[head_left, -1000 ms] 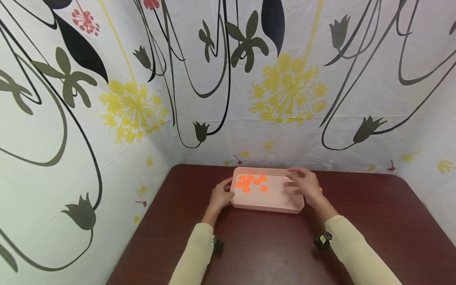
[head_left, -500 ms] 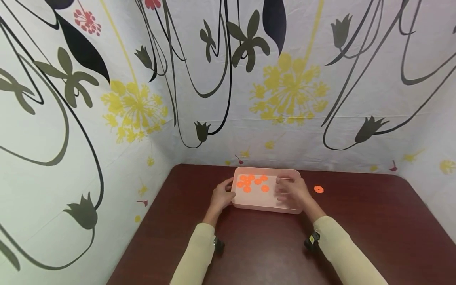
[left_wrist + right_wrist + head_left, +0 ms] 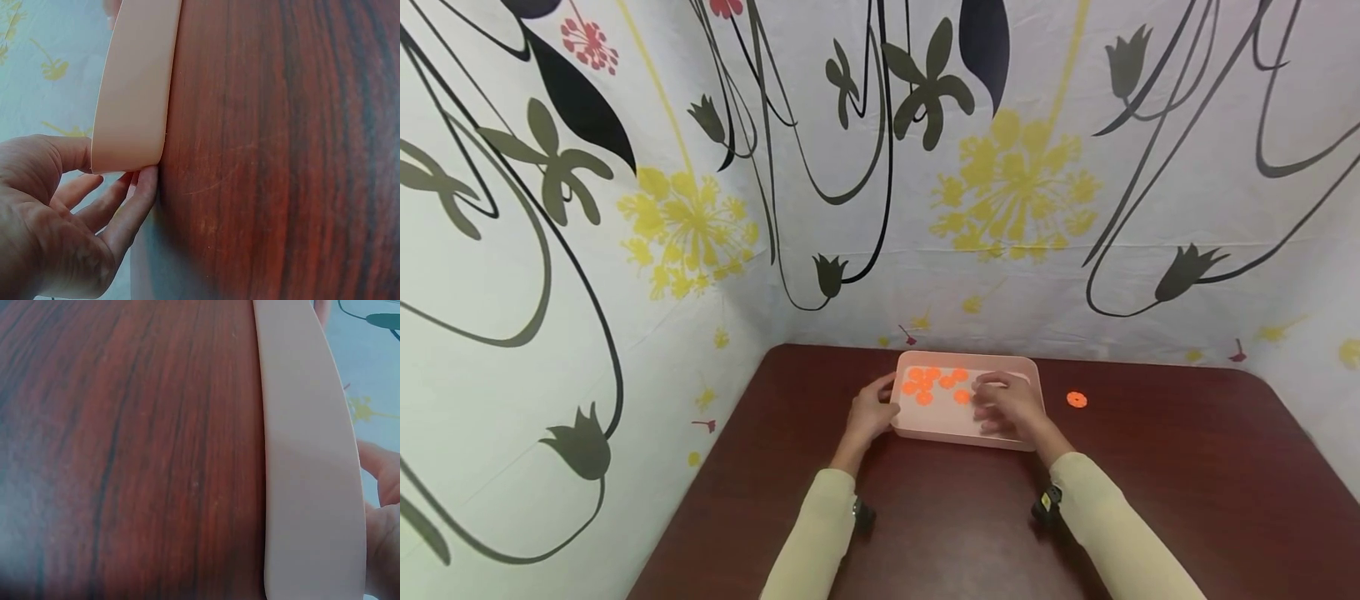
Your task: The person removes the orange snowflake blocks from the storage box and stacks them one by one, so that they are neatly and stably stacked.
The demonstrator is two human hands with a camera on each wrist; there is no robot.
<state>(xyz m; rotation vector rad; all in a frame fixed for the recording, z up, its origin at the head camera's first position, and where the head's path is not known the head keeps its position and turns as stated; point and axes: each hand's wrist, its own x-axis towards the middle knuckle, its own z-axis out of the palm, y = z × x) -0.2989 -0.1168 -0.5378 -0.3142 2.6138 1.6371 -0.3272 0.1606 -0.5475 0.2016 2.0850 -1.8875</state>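
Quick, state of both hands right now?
Left hand: holding the tray by its left end.
Right hand: open, over the tray, near an orange disc.

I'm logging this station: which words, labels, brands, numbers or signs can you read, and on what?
No text is readable in any view.
Black device on the right wrist: a yellowish mark, too small to read.
Pink tray and orange discs: no lettering visible.

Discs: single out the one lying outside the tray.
The lone orange disc on the table, to the right of the tray. The other visible discs all lie inside the tray.
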